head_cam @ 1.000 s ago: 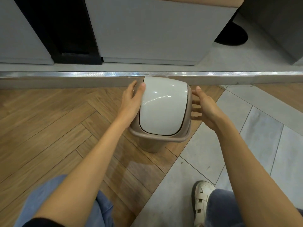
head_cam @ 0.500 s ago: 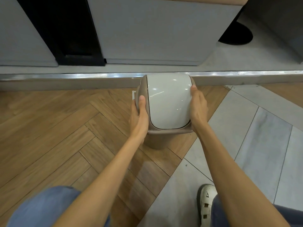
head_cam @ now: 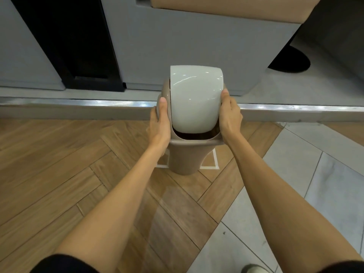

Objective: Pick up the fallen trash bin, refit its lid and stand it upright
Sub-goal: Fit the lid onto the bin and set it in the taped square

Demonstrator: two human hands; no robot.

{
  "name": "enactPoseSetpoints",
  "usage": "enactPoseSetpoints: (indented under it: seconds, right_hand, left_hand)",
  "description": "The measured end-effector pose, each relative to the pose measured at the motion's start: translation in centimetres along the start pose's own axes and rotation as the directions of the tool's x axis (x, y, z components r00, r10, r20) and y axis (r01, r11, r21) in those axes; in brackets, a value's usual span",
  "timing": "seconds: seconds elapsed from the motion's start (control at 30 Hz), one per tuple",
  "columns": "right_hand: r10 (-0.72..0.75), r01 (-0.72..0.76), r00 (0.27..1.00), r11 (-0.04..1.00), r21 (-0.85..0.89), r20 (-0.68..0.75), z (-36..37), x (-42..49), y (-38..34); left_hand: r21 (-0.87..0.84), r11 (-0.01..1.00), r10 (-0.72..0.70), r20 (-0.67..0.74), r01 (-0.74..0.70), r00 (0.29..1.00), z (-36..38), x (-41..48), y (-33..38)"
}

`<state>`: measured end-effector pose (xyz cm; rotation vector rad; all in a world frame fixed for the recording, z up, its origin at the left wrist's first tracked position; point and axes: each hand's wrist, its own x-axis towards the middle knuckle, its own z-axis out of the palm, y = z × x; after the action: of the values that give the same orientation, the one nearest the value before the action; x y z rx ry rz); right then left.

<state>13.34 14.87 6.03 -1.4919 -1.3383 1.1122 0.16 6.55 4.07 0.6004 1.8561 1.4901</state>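
Head view: looking down at a floor of wood planks (head_cam: 59,174) on the left and grey tiles (head_cam: 295,174) on the right, with both bare forearms reaching forward.
Far left: a dark gap (head_cam: 69,46) between grey cabinet panels, behind a metal floor strip (head_cam: 78,104) that runs the width of the frame.
Left hand (head_cam: 159,123): clasps the left side of the lid's brown collar, thumb lying straight up along the collar, the other fingers wrapped round the far side and out of sight.
Trash bin (head_cam: 185,158): brown, upright between the two hands, its base over white tape marks (head_cam: 208,164) on the wood floor; whether the base touches the floor cannot be told.
Lid (head_cam: 195,99): white swing flap seated in the brown collar on top of the bin, tipped so a dark opening shows under its near edge.
Right hand (head_cam: 229,117): clasps the right side of the lid, thumb pressed at the flap's edge, fingers close together and curled round the collar.
Far right: a tan cushion top (head_cam: 236,8) on a grey base, and a dark round shape (head_cam: 289,60) on the grey floor beyond.
Bottom right: the toe of a white shoe (head_cam: 254,268) on the tiles.
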Motion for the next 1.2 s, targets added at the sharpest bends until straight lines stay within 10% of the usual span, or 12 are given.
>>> enactPoseSetpoints:
  seconds: [1.03, 1.2]
  right_hand:
    - [-0.066, 0.069, 0.994, 0.997, -0.038, 0.084, 2.2, 7.5, -0.5]
    - [0.06, -0.044, 0.992, 0.989, -0.142, 0.114, 1.0, 7.3, -2.3]
  left_hand:
    - [0.004, 1.0, 0.023, 0.021, -0.023, 1.0, 2.5, 6.6, 1.1]
    - [0.091, 0.986, -0.143, -0.007, 0.143, 0.99, 1.6, 6.4, 3.1]
